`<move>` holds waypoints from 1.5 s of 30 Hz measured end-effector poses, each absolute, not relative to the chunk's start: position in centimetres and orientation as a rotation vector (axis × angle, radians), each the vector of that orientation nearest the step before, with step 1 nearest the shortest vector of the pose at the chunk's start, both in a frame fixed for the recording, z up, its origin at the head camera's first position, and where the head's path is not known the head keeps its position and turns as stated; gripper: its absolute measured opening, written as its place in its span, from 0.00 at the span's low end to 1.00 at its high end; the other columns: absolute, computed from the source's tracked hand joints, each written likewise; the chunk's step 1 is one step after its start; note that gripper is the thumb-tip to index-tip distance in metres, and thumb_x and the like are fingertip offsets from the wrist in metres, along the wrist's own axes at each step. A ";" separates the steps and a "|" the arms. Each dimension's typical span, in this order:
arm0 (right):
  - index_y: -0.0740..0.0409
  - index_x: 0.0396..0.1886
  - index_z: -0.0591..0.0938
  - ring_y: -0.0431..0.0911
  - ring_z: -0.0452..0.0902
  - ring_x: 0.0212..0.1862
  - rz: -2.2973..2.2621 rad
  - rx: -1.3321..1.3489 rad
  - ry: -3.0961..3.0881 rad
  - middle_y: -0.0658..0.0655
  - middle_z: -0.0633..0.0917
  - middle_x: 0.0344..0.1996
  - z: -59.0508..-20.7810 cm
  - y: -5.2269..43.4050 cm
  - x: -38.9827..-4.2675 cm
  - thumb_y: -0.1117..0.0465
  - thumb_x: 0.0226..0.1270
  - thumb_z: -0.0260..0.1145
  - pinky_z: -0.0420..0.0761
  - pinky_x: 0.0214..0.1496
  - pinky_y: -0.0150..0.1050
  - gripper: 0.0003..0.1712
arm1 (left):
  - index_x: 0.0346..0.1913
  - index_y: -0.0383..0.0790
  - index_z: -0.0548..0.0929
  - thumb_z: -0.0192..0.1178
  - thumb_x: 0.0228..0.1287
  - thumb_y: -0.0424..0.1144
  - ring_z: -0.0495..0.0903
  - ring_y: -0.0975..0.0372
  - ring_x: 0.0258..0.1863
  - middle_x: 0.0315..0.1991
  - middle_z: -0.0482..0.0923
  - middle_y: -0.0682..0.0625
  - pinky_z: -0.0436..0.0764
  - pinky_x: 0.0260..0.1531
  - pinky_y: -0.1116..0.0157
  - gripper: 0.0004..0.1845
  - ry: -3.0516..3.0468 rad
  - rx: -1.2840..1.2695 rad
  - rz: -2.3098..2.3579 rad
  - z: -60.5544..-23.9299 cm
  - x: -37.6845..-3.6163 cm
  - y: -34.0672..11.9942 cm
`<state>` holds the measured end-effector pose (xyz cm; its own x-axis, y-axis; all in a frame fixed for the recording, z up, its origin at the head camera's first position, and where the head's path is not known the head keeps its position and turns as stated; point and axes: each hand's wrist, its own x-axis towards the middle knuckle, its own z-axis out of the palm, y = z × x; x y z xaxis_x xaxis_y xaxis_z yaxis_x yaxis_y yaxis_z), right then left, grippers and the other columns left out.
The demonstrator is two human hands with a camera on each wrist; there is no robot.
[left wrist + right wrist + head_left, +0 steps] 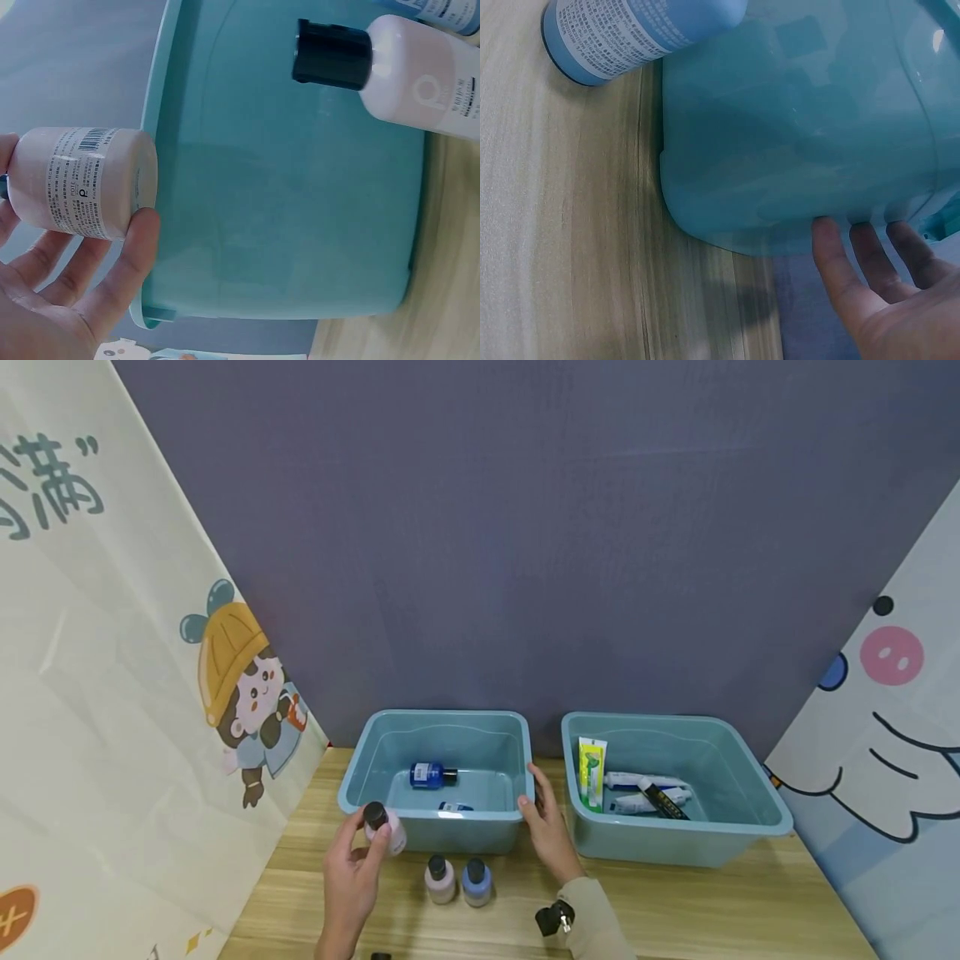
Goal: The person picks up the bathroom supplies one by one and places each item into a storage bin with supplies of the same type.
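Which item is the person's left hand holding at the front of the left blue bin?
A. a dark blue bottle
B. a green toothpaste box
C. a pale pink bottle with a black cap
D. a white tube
C: the left hand has its grip round a pale pink bottle with a black cap, held at the front rim of the left bin; the barcode label shows in the left wrist view.

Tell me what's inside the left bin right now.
In the left bin lies a dark blue bottle on its side. A second blue item sits nearer the front wall, mostly hidden by it, so I can't identify it.
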<state>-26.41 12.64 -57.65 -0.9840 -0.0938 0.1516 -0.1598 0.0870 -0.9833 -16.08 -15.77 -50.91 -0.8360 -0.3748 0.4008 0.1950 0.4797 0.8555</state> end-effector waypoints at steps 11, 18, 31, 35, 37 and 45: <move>0.32 0.81 0.55 0.61 0.48 0.82 2.076 0.279 -2.258 0.56 0.53 0.83 -57.6 12.7 -26.5 0.49 0.82 0.55 0.53 0.78 0.68 0.34 | 0.59 0.38 0.83 0.65 0.68 0.30 0.77 0.71 0.50 0.53 0.83 0.55 0.83 0.34 0.68 0.17 -2.056 0.008 -1.355 -50.0 -16.8 -15.9; 0.27 0.79 0.56 0.61 0.47 0.83 2.081 0.262 -2.276 0.54 0.53 0.83 -57.3 12.6 -26.4 0.47 0.81 0.55 0.52 0.78 0.67 0.32 | 0.58 0.38 0.83 0.65 0.67 0.28 0.76 0.72 0.48 0.52 0.83 0.50 0.82 0.32 0.71 0.18 -2.026 -0.059 -1.331 -49.5 -17.6 -16.2; 0.26 0.79 0.57 0.59 0.47 0.82 2.099 0.262 -2.274 0.54 0.54 0.82 -57.4 12.7 -26.3 0.42 0.79 0.56 0.57 0.77 0.67 0.33 | 0.59 0.39 0.83 0.64 0.67 0.27 0.76 0.72 0.50 0.53 0.84 0.45 0.84 0.38 0.71 0.19 -2.060 -0.175 -1.365 -48.8 -19.2 -16.2; 0.27 0.79 0.56 0.61 0.49 0.82 2.101 0.264 -2.276 0.56 0.54 0.82 -57.4 12.7 -26.2 0.42 0.80 0.56 0.61 0.75 0.67 0.34 | 0.60 0.41 0.83 0.65 0.67 0.27 0.76 0.70 0.52 0.55 0.84 0.48 0.85 0.39 0.68 0.19 -2.061 -0.187 -1.388 -48.6 -19.7 -16.2; 0.27 0.79 0.56 0.63 0.51 0.81 2.109 0.260 -2.280 0.57 0.54 0.82 -57.4 12.7 -26.2 0.42 0.80 0.55 0.66 0.72 0.67 0.34 | 0.59 0.42 0.83 0.65 0.66 0.28 0.76 0.71 0.52 0.55 0.84 0.49 0.85 0.39 0.67 0.19 -2.069 -0.169 -1.383 -48.5 -19.9 -16.2; 0.26 0.79 0.56 0.63 0.54 0.80 2.125 0.253 -2.278 0.59 0.55 0.82 -57.3 12.7 -26.2 0.41 0.79 0.56 0.71 0.68 0.65 0.34 | 0.60 0.38 0.82 0.64 0.68 0.28 0.75 0.71 0.51 0.55 0.83 0.44 0.82 0.39 0.74 0.18 -2.087 -0.112 -1.417 -47.9 -20.9 -16.1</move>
